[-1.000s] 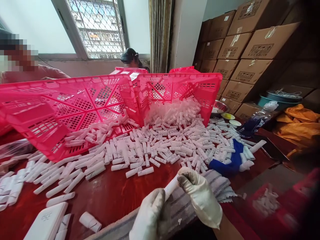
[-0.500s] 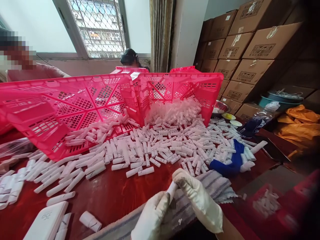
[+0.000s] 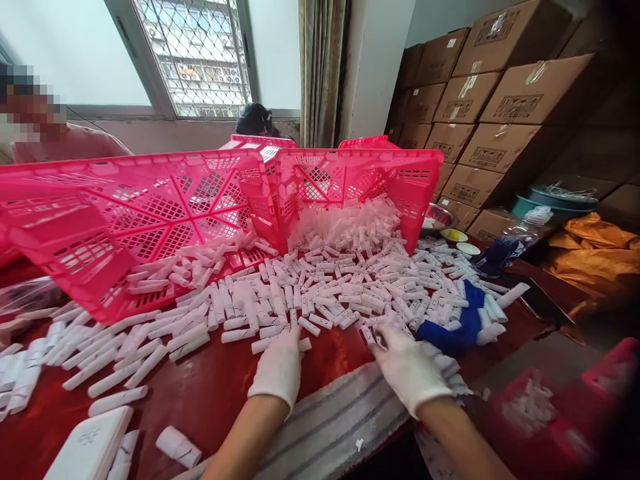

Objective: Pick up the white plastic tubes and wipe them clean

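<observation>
White cylindrical tubes with small dark marks (image 3: 340,287) lie in a wide heap across the red table. My left hand (image 3: 277,367), in a white glove, reaches palm down over the loose tubes at the heap's front edge; one tube end (image 3: 305,345) shows beside its fingers. These fingers are stretched forward, partly hidden by the back of the hand. My right hand (image 3: 407,367), also gloved, is beside a marked tube (image 3: 367,333), thumb and forefinger apart. Its other fingers are hidden from view. A striped grey towel (image 3: 345,413) is spread between my forearms.
Pink plastic baskets (image 3: 190,217) lie tipped behind the heap, tubes spilling out. A blue cloth (image 3: 445,337) is at the right, a white box (image 3: 87,447) at front left. Cardboard boxes (image 3: 515,103) are stacked at the right. Another person (image 3: 70,143) is beyond the baskets.
Half a second ago both hands held a white tube together over the towel. They have since parted and moved forward to the heap's front edge, the left one to the left.
</observation>
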`<state>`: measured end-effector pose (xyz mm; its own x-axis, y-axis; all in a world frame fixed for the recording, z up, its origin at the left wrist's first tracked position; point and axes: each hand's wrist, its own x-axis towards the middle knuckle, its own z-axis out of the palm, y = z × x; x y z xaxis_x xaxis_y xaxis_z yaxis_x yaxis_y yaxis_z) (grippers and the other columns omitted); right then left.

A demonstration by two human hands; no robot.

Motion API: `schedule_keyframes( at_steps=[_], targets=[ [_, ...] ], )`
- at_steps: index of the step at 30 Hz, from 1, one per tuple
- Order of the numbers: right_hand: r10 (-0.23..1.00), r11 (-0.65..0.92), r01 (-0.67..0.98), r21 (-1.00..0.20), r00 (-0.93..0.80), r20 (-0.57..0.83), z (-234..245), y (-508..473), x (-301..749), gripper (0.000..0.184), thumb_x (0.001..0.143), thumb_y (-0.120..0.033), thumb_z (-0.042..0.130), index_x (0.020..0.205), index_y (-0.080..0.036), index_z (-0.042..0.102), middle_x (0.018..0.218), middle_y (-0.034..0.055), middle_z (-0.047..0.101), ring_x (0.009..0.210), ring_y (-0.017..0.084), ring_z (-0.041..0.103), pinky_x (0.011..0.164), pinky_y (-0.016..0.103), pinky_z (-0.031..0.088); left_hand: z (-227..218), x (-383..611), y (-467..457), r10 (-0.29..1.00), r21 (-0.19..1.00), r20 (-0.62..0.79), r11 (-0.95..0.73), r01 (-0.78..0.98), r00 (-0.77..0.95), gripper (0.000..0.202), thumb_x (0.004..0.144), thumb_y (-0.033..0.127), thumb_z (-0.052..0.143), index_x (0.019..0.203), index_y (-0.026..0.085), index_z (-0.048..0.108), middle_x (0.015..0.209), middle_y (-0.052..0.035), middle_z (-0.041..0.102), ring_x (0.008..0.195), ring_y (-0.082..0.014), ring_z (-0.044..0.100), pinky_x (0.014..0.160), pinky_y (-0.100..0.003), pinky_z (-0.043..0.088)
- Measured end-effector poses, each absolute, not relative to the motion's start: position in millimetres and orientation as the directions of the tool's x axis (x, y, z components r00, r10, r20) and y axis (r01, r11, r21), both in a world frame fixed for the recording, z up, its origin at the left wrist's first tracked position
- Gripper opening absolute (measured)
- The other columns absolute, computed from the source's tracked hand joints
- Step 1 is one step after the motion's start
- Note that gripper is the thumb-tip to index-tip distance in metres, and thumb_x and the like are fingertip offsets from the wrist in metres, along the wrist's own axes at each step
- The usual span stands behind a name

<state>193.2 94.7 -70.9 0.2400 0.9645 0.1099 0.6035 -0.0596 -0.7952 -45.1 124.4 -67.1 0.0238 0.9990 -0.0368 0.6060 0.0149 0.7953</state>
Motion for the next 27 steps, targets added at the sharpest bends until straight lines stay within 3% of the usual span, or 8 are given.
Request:
schedule_keyframes(
  at_steps=[5,7,10,12,15,19,22,27],
  targets=[
    [0.981,-0.071,0.706,-0.705,0.178,0.080,-72.4,120.7,150.3,0.016,0.078,-0.015,0.057,0.090,-0.021,0.065,0.087,0.0106,0.067,0.092,0.029,0.058,0.092,0.049,0.033,-58.5,-50.0,99.9,0.986,0.953,-0.160,0.166,0.254,-0.042,0.032,0.082,0.031,0.050,0.110,0.017,0.046,0.084,-0.0056,0.063,0.072,-0.0172,0.063,0.075,-0.035,0.049],
    [0.994,-0.012,0.516,-0.856,0.103,0.048,-70.0,109.5,141.2,0.016,0.083,-0.028,0.055,0.096,-0.022,0.062,0.092,0.0091,0.067,0.091,0.026,0.060,0.087,0.044,0.041,-54.9,-48.6,88.4,0.969,0.967,-0.247,0.247,-0.066,-0.001,0.034,0.077,0.036,0.060,0.100,0.018,0.044,0.081,-0.0023,0.061,0.066,-0.0131,0.062,0.070,-0.030,0.050],
    [1.000,-0.002,0.046,-0.999,0.013,-0.001,-59.7,89.5,129.4,0.022,0.078,-0.041,0.062,0.090,-0.023,0.063,0.087,0.0049,0.066,0.083,0.023,0.061,0.077,0.036,0.048,-54.1,-37.5,75.3,0.935,0.761,-0.335,0.343,-0.551,0.118,0.054,0.058,0.031,0.081,0.095,0.020,0.045,0.080,0.0010,0.059,0.065,-0.0093,0.060,0.068,-0.023,0.047],
    [1.000,0.011,-0.075,-0.997,0.000,0.011,-50.5,83.0,126.0,0.019,0.073,-0.039,0.068,0.078,-0.021,0.064,0.082,0.0032,0.064,0.077,0.020,0.060,0.070,0.031,0.047,-57.6,-28.1,69.0,0.922,0.672,-0.348,0.370,-0.641,0.168,0.058,0.054,0.031,0.085,0.096,0.019,0.046,0.077,0.0015,0.058,0.064,-0.0082,0.058,0.065,-0.020,0.045],
    [0.993,-0.021,-0.050,-0.999,-0.121,-0.015,-36.9,85.3,130.7,0.019,0.075,-0.035,0.068,0.070,-0.018,0.062,0.075,0.0010,0.059,0.063,0.013,0.052,0.057,0.025,0.041,-65.3,-20.3,61.2,0.914,0.745,-0.336,0.406,-0.530,0.228,0.052,0.063,0.045,0.077,0.096,0.018,0.048,0.067,0.0039,0.054,0.054,-0.0059,0.049,0.053,-0.017,0.038],
    [0.960,-0.104,0.125,-0.987,-0.248,-0.133,-28.6,93.6,136.9,0.021,0.075,-0.036,0.066,0.069,-0.017,0.060,0.064,-0.0021,0.055,0.061,0.012,0.048,0.058,0.025,0.038,-68.0,-20.6,53.8,0.925,0.926,-0.323,0.352,-0.133,0.197,0.043,0.073,0.055,0.063,0.090,0.017,0.054,0.063,0.0043,0.052,0.051,-0.0065,0.041,0.048,-0.018,0.032],
    [0.988,-0.047,0.005,-0.999,-0.149,-0.048,-36.2,92.4,132.8,0.028,0.082,-0.047,0.055,0.081,-0.020,0.061,0.074,0.0003,0.058,0.074,0.017,0.054,0.070,0.028,0.042,-64.6,-15.4,48.8,0.962,0.963,-0.265,0.261,0.072,0.062,0.039,0.078,0.056,0.056,0.085,0.017,0.057,0.069,0.0005,0.059,0.059,-0.0112,0.051,0.058,-0.022,0.040],
    [0.977,-0.032,-0.048,-0.998,0.208,-0.042,-56.4,78.9,124.2,0.031,0.085,-0.053,0.049,0.095,-0.025,0.058,0.084,0.0017,0.060,0.078,0.019,0.055,0.075,0.031,0.045,-67.3,3.7,36.9,0.979,0.970,-0.122,0.152,0.188,-0.162,0.038,0.073,0.057,0.058,0.087,0.021,0.060,0.081,-0.0054,0.070,0.072,-0.0208,0.063,0.070,-0.030,0.048]
  ],
)
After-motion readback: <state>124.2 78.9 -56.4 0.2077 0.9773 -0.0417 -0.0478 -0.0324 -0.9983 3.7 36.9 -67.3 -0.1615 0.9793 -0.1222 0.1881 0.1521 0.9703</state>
